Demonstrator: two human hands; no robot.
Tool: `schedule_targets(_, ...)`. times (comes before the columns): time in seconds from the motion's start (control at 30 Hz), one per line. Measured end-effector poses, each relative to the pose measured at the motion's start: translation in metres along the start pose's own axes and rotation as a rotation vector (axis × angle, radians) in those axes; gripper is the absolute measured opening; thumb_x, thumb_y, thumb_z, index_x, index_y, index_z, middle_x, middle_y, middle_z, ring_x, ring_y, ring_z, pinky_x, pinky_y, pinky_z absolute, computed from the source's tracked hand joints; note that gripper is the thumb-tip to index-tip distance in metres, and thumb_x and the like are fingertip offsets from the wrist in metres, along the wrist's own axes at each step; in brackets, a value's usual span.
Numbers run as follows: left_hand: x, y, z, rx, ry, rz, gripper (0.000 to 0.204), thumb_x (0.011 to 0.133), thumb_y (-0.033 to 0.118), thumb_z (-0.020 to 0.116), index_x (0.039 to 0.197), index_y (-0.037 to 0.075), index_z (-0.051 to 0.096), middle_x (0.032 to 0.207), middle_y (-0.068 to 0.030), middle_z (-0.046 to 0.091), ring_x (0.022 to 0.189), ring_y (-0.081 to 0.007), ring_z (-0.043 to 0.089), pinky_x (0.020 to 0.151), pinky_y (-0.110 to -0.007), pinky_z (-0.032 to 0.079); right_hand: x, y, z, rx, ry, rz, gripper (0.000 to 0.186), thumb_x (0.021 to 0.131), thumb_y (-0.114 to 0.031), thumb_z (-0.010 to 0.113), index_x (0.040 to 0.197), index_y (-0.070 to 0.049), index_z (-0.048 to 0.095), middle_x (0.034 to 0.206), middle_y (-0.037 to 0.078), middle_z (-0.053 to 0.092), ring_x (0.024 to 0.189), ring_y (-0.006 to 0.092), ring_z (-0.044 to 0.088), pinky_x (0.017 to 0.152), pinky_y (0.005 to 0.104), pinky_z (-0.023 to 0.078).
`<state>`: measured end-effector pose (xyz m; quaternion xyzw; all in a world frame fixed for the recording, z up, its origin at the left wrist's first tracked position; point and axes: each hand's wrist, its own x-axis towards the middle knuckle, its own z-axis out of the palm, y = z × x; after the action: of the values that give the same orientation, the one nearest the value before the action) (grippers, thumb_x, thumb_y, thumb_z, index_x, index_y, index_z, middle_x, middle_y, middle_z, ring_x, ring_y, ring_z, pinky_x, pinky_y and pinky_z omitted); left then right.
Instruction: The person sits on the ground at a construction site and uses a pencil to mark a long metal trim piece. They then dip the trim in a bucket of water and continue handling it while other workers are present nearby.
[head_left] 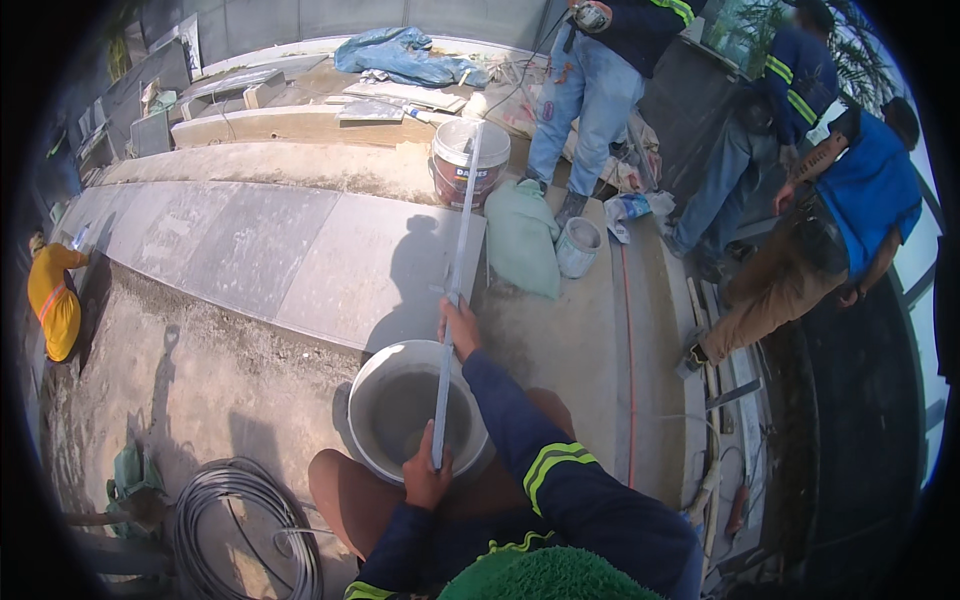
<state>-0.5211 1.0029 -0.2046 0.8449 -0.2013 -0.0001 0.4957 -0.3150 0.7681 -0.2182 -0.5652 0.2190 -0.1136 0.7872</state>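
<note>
The long metal bar [460, 238] crosses above my white bucket [361, 400], its length pointing away and slightly rightward. My left hand [427, 476] grips its near end, my right hand [461, 328] clasps it farther along. Beyond, a pail [492, 160] has pale lettering on its dark red label [448, 180].

Open floor [260, 370] leaves passing room left of the white bucket [370, 400]; from here, a long metal bar [463, 220] crosses its mouth, with a pail [448, 172] and green sack [523, 240] obstructing beyond.
</note>
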Motion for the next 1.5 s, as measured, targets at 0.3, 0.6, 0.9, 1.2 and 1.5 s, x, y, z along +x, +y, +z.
schedule_targets(0.3, 0.002, -0.001, 0.003, -0.002, 0.002, 0.005, 0.066, 0.096, 0.015, 0.073, 0.157, 0.006, 0.05, 0.095, -0.0247, 0.075, 0.083, -0.0437, 0.075, 0.071, -0.05, 0.06, -0.001, -0.006, 0.001, -0.012, 0.018, -0.016, 0.029, 0.105, -0.035, 0.066, 0.12, -0.011, 0.061, 0.078, 0.0, 0.054, 0.054, 0.0133, 0.055, 0.05, 0.031, 0.047)
schedule_targets(0.6, 0.002, 0.002, 0.0, 0.01, 0.003, -0.01, 0.066, 0.096, 0.017, 0.074, 0.157, 0.007, 0.051, 0.091, -0.0244, 0.075, 0.081, -0.043, 0.075, 0.07, -0.049, 0.06, 0.005, 0.003, -0.003, 0.018, 0.013, 0.011, 0.023, 0.104, -0.032, 0.067, 0.116, -0.013, 0.06, 0.079, 0.001, 0.055, 0.053, 0.0151, 0.057, 0.049, 0.0327, 0.046)
schedule_targets(0.9, 0.001, 0.0, -0.001, 0.008, 0.01, -0.009, 0.065, 0.096, 0.017, 0.075, 0.156, 0.008, 0.053, 0.087, -0.0253, 0.074, 0.079, -0.0431, 0.075, 0.07, -0.05, 0.06, 0.005, 0.002, -0.004, 0.044, -0.021, 0.039, 0.028, 0.104, -0.035, 0.067, 0.122, -0.014, 0.059, 0.079, 0.001, 0.056, 0.055, 0.0146, 0.058, 0.049, 0.0332, 0.047)
schedule_targets(1.2, 0.004, 0.001, 0.0, 0.012, 0.014, -0.009, 0.063, 0.097, 0.018, 0.074, 0.155, 0.007, 0.053, 0.089, -0.0254, 0.074, 0.08, -0.0434, 0.075, 0.071, -0.05, 0.06, 0.001, -0.006, -0.001, -0.026, -0.015, 0.027, 0.035, 0.106, -0.039, 0.066, 0.129, -0.014, 0.06, 0.079, 0.001, 0.055, 0.058, 0.0153, 0.059, 0.052, 0.0327, 0.049)
schedule_targets(1.5, 0.001, -0.001, 0.001, -0.016, 0.016, -0.018, 0.067, 0.094, 0.016, 0.076, 0.157, 0.008, 0.052, 0.09, -0.0246, 0.075, 0.082, -0.0433, 0.075, 0.072, -0.05, 0.06, 0.005, -0.001, -0.001, -0.001, 0.003, 0.025, 0.026, 0.105, -0.034, 0.065, 0.118, -0.012, 0.062, 0.078, 0.002, 0.055, 0.052, 0.0149, 0.057, 0.047, 0.0327, 0.047)
